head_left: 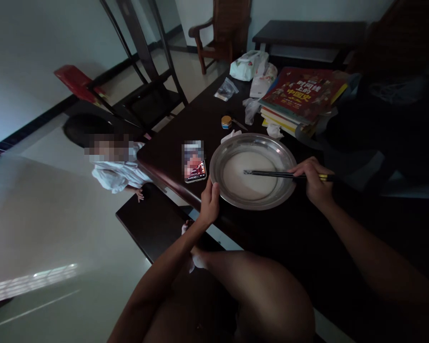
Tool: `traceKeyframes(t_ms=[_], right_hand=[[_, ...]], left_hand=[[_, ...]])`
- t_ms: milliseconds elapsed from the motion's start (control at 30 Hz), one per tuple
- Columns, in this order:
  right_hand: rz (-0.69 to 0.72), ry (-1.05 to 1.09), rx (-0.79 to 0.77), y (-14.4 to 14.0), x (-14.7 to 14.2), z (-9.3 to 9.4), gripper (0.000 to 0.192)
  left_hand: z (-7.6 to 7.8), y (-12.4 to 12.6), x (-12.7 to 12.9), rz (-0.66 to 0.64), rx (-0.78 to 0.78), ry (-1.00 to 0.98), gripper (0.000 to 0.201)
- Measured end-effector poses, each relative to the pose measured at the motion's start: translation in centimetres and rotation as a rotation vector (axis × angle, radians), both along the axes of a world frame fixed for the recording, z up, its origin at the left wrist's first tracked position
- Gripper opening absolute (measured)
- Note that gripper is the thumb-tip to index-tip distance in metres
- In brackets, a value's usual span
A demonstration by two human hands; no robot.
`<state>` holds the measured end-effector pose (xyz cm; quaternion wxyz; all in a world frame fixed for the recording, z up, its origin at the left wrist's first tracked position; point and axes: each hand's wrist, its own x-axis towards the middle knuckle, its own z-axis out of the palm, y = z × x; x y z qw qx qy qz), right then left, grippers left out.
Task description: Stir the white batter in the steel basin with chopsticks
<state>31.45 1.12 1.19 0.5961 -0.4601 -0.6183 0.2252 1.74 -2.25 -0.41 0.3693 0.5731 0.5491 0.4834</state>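
A wide metal basin [289,190] rests on the dark table, with whitish, smooth-looking contents [245,183] in its bottom. My left hand [210,202] grips the basin's near left rim, thumb on top and fingers hidden underneath. In my right hand [313,181] is a pair of dark chopsticks [271,174], held near their gold-banded ends. Their tips reach over the middle of the basin and touch or hang just above the white contents; which one I cannot tell. A lit phone [196,166] lies left of the basin.
Behind the basin are a small gold-lidded jar [226,122], crumpled tissue [274,131], a stack of books [303,95] and plastic bags [248,65]. Another person [119,171] is at the table's left side, beside a dark bench [153,224]. A tall chair [153,102] stands behind.
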Motion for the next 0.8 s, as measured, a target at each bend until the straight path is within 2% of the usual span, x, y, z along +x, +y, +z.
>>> traceKeyframes(t_ms=[100, 267, 433, 600, 700, 800], right_hand=[[-0.004, 0.05, 0.01, 0.04, 0.06, -0.08, 0.049], [0.035, -0.038, -0.047, -0.07, 0.08, -0.1, 0.044], [0.018, 0.047, 0.017, -0.01, 0.09, -0.13, 0.047], [0.035, -0.011, -0.02, 0.04, 0.13, -0.24, 0.041], [0.0, 0.055, 0.023, 0.08, 0.19, -0.34, 0.046], [0.038, 0.032, 0.002, 0.04, 0.19, -0.35, 0.046]], left_hand=[[0.03, -0.01, 0.0, -0.01, 0.001, -0.005, 0.076], [-0.08, -0.03, -0.04, -0.01, 0.009, -0.002, 0.074], [-0.19, -0.05, -0.08, -0.01, 0.003, -0.008, 0.074], [-0.19, -0.03, -0.01, -0.006, 0.003, -0.005, 0.075], [-0.27, -0.01, -0.03, -0.004, 0.002, -0.002, 0.077], [-0.33, -0.03, -0.06, -0.003, -0.001, -0.002, 0.079]])
